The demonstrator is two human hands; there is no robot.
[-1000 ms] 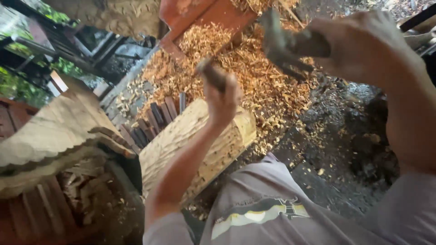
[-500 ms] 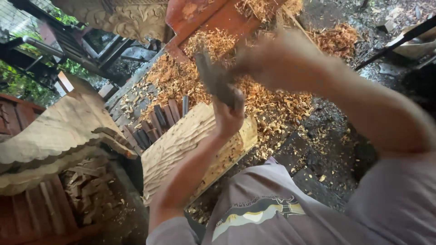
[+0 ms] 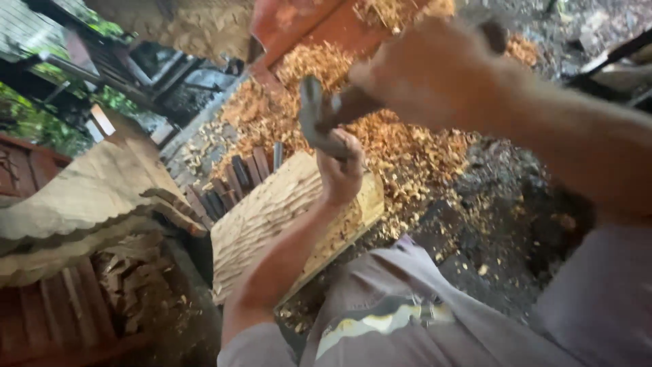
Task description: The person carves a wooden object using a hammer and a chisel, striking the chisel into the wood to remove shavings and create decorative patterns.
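Both hands are busy: my left hand (image 3: 341, 170) grips a chisel (image 3: 334, 145) on the pale wood block (image 3: 272, 217), and my right hand (image 3: 435, 75) grips a mallet (image 3: 312, 115). I'm mid-carving, I think; next needs a straight hit.

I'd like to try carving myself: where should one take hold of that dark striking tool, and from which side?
Probably by its handle end, coming from the right, as the right hand does now. The striking tool's dark head points left and down toward the left hand over the pale wood block, so the handle is the free part. Motion blur hides the exact finger placement.
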